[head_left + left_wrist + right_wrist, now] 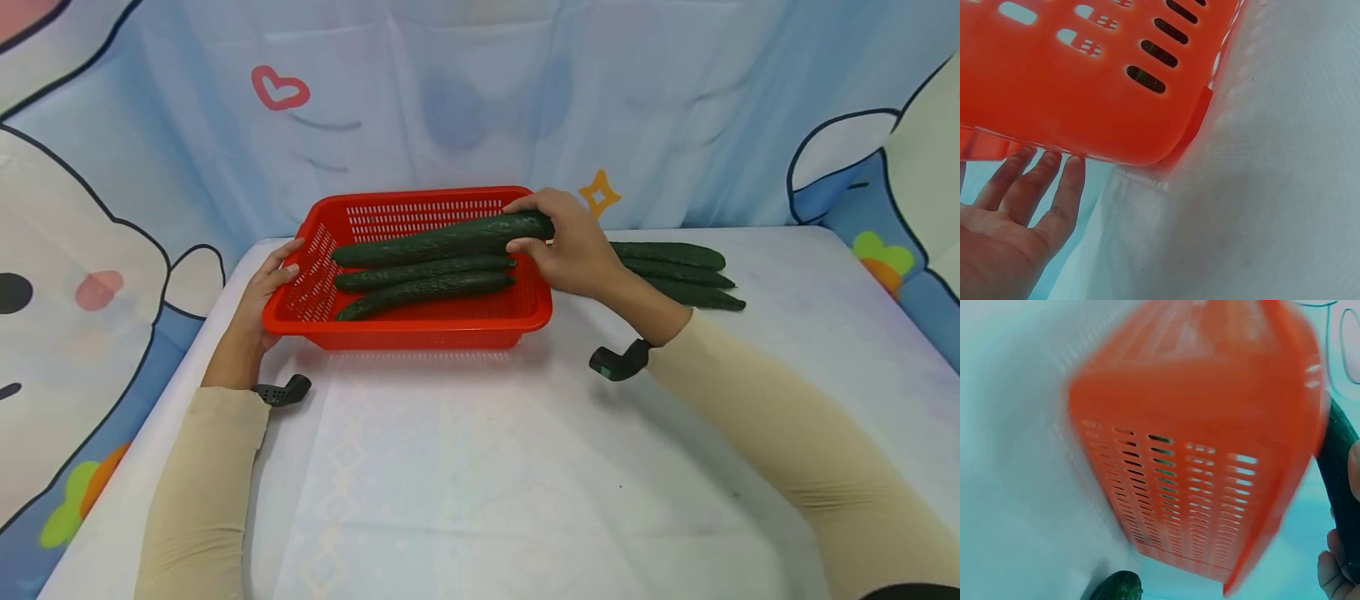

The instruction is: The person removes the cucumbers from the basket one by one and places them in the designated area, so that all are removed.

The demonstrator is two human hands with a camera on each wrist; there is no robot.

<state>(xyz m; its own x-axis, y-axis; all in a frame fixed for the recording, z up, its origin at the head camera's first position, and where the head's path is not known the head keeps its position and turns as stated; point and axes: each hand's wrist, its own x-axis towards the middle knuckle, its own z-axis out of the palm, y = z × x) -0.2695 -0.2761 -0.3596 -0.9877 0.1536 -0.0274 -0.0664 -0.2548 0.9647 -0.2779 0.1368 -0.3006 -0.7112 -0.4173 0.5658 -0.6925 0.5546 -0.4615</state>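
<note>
My right hand (566, 242) grips the right end of a long dark green cucumber (442, 237), thumb on the near side and fingers over the far side. This cucumber lies lengthwise above the red plastic basket (420, 337), its left end inside the rim. Below it, two more cucumbers (423, 272) (427, 293) rest side by side in the basket. At the basket's left end, my left hand (266, 287) holds the rim; in the left wrist view several fingers (1063, 194) reach up to the rim's underside. The right wrist view shows the held cucumber (1338, 469) beyond the basket's slotted wall.
To the right of the basket, three cucumbers (678, 273) lie together on the white-covered table (480, 467), partly hidden behind the right forearm. A blue patterned curtain (480, 100) hangs close behind the table's back edge.
</note>
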